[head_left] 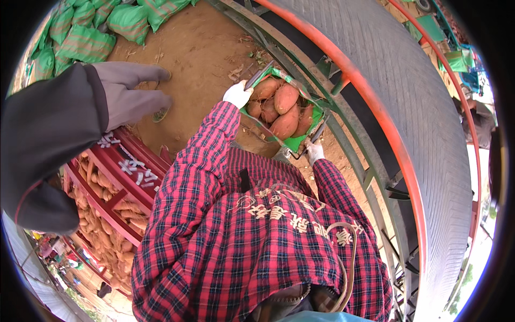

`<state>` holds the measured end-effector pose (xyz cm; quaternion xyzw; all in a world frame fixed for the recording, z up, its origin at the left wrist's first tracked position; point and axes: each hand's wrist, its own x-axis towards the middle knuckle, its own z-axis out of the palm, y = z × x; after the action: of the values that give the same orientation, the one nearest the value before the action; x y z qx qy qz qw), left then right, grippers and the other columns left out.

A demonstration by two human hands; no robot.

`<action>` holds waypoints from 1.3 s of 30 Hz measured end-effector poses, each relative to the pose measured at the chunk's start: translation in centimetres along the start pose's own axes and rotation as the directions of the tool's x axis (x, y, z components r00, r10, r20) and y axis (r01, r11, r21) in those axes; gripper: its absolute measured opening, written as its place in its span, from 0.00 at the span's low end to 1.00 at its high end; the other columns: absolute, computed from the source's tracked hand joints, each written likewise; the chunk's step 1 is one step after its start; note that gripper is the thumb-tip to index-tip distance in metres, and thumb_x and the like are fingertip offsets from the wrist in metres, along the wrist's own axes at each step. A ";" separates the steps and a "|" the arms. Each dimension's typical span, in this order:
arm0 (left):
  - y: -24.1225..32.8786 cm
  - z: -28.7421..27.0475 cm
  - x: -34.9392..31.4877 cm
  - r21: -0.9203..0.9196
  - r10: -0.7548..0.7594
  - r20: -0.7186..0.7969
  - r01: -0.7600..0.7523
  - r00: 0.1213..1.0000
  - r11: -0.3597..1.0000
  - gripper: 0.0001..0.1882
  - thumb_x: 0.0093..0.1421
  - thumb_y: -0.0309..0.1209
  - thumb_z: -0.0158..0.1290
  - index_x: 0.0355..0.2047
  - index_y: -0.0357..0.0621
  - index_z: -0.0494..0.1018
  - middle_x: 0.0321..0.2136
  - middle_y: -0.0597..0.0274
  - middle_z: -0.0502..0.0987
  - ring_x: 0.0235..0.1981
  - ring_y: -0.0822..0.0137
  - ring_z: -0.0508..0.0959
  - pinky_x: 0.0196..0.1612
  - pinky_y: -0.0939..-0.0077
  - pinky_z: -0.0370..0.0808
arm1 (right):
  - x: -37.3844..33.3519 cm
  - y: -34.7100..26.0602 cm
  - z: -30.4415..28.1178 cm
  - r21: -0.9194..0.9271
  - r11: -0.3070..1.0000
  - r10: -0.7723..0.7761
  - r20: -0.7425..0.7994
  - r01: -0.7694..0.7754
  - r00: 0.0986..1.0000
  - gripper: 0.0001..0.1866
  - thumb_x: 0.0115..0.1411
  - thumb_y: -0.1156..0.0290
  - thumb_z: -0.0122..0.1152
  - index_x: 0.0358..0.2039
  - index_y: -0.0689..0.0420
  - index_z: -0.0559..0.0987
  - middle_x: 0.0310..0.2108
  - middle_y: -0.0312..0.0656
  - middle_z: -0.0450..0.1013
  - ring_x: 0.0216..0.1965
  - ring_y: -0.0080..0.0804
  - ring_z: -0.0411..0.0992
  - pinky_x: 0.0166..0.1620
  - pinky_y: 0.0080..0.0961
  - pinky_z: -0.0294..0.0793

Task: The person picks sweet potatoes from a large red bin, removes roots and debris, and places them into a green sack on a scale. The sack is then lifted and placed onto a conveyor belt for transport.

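Several large reddish-brown sweet potatoes (286,98) lie in a crate (315,115) with green sides, held low in front of me. A dark handle bar runs along each of two opposite ends. My left hand (237,94), in a white glove, is closed round the bar at the left end. At the near right corner, my right hand (315,151), also gloved, grips the other bar; its fingers are partly hidden. The crate is tilted toward my right, close beside the green conveyor frame (322,83).
A wide ribbed conveyor belt (407,107) with an orange rail (370,91) curves along my right. To my left, a person in dark clothing (53,123) stands by a red truck bed (126,185) heaped with sweet potatoes. Full green sacks (86,43) are piled on the dirt ground.
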<state>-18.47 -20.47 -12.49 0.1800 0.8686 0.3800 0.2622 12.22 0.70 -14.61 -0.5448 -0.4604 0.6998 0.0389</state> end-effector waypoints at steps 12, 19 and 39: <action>-8.0 4.8 -15.3 -0.265 -0.251 -0.124 0.212 0.960 0.941 0.20 0.65 0.34 0.54 0.56 0.42 0.71 0.24 0.61 0.76 0.22 0.69 0.74 0.28 0.72 0.72 | -3.1 5.1 -3.7 -0.375 0.918 0.113 -0.052 -0.124 0.992 0.12 0.64 0.75 0.55 0.45 0.49 0.66 0.25 0.40 0.70 0.20 0.34 0.70 0.20 0.33 0.72; -5.9 3.0 -8.9 0.013 -0.198 -0.247 0.208 0.949 0.978 0.29 0.63 0.47 0.52 0.60 0.44 0.70 0.42 0.39 0.80 0.46 0.41 0.79 0.50 0.52 0.74 | -1.1 3.5 -2.1 -0.268 0.959 0.049 -0.166 -0.093 0.985 0.09 0.65 0.65 0.56 0.39 0.50 0.65 0.16 0.35 0.64 0.12 0.29 0.64 0.14 0.30 0.63; -7.8 -6.6 -5.1 0.151 0.086 -0.196 -0.056 0.977 0.987 0.28 0.63 0.51 0.53 0.58 0.51 0.73 0.42 0.48 0.82 0.45 0.48 0.81 0.49 0.58 0.76 | -7.7 7.1 7.5 -0.040 0.961 0.276 0.011 -0.275 0.961 0.04 0.66 0.75 0.52 0.32 0.55 0.72 0.25 0.39 0.68 0.26 0.36 0.70 0.34 0.38 0.76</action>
<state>-19.24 -31.91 -12.97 0.1901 0.9090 0.3414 0.1450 12.53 -12.15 -14.09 -0.5985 -0.3935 0.6939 -0.0729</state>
